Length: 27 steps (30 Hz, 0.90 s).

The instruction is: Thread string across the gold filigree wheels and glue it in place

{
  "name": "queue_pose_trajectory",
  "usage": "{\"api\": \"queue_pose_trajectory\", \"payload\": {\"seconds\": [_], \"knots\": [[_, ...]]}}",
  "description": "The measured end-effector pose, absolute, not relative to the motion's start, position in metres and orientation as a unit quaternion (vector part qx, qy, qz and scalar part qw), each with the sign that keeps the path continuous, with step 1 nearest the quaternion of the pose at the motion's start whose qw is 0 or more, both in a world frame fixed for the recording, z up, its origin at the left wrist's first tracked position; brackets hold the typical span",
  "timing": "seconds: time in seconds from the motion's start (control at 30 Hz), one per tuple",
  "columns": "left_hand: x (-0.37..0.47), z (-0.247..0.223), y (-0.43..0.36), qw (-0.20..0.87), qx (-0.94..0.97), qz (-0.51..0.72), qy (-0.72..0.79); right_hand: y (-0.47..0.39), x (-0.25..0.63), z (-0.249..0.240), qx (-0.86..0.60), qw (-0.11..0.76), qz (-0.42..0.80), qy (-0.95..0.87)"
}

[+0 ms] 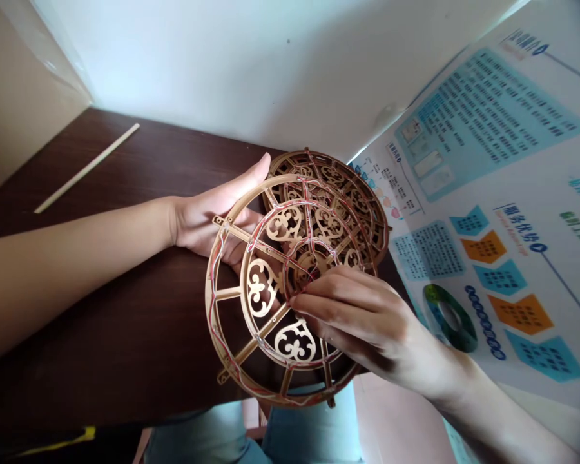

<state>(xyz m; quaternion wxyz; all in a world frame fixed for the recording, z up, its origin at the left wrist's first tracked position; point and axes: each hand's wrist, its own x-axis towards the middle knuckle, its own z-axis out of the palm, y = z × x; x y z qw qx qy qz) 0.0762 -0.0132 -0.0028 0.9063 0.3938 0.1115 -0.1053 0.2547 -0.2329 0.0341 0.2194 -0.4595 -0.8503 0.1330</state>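
Note:
A round, gold-coloured openwork frame (227, 293), with rings, spokes and scrolled heart-shaped ornaments, is tilted up over the table's front edge. Thin red and white wires (213, 261) run along its rings and spokes. My left hand (207, 222) grips the frame from behind at its upper left, thumb up and fingers partly hidden by the frame. Over the hub, my right hand (362, 316) is closed in a pinch, its fingertips at a thin red wire (312, 275) near the centre. The exact grip there is partly hidden by the fingers.
Behind the held frame lie similar darker round frames (379, 222), seemingly stacked. A pale thin stick (89, 167) rests on the dark brown table (101, 322) at the left. A white wall (212, 64) stands at the back, and a printed poster (502, 129) covers the right side.

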Motion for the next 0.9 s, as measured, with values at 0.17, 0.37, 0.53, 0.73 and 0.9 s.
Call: {"api": "queue_pose_trajectory", "payload": {"seconds": [0.17,0.37,0.53,0.73,0.9], "knots": [[0.077,-0.004,-0.012,0.891,0.402,-0.2,0.062,-0.234,0.254,0.032,-0.46,0.217,0.115,-0.853],[0.078,-0.004,-0.012,0.886,0.417,-0.189,0.077,-0.234,0.254,0.028,-0.463,0.217,0.11,-0.852],[0.078,-0.001,-0.016,0.883,0.419,-0.183,0.102,-0.242,0.255,0.015,-0.464,0.27,0.089,-0.839],[0.077,-0.006,-0.014,0.902,0.396,-0.167,0.054,-0.251,0.256,-0.002,-0.495,0.368,0.104,-0.78],[0.076,-0.01,-0.011,0.912,0.373,-0.157,0.072,-0.248,0.255,-0.002,-0.499,0.395,0.123,-0.762]]}}
